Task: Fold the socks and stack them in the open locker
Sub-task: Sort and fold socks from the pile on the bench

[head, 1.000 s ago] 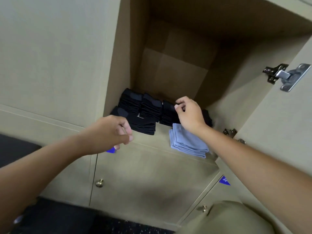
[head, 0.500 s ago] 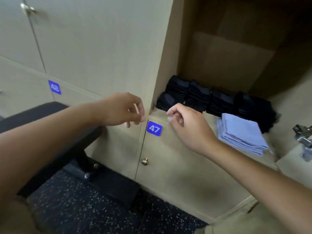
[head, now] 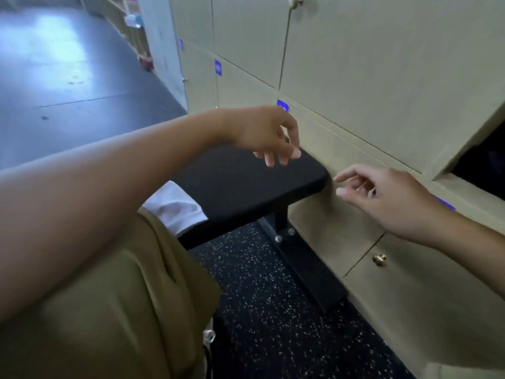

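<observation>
Hands: left (head: pixel 269 132), right (head: pixel 382 192) loose, empty | black bench (head: pixel 246 187) below | locker doors (head: pixel 382 77) behind

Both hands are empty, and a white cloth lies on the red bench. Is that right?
Not quite. In the head view the bench is black, not red. Left hand and right hand are empty, and the white cloth lies on the bench.
</observation>
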`<control>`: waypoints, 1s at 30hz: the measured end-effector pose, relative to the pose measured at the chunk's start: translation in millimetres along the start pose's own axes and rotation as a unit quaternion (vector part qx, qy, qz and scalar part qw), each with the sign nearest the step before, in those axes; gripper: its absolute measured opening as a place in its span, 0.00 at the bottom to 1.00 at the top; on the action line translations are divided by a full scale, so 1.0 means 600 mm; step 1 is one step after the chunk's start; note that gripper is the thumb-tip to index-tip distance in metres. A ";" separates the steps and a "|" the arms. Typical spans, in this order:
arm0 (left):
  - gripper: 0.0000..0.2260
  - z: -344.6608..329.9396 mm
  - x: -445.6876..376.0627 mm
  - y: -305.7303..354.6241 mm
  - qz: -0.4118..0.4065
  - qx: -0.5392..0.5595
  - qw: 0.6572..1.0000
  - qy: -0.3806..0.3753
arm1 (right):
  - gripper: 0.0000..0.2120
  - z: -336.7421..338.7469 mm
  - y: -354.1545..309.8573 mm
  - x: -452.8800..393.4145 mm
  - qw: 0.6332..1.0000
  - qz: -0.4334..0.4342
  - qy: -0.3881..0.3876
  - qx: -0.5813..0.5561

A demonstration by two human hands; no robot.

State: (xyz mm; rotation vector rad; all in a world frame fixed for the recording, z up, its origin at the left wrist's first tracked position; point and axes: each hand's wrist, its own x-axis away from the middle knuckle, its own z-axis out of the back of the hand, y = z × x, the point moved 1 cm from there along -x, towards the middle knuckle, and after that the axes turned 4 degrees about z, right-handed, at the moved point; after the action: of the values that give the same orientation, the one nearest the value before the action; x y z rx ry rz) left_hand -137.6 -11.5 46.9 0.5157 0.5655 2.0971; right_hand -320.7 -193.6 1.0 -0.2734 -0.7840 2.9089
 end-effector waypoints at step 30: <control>0.27 0.093 0.226 -0.379 0.394 -0.182 0.901 0.029 | 0.18 -0.303 -0.227 -0.107 0.988 -0.065 -0.130 -0.059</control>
State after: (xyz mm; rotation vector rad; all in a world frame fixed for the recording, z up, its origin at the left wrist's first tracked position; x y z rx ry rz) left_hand -31.4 229.3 -16.7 0.5095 -0.0532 2.9076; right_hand -212.3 1.5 -75.2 0.1475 -0.9729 2.8126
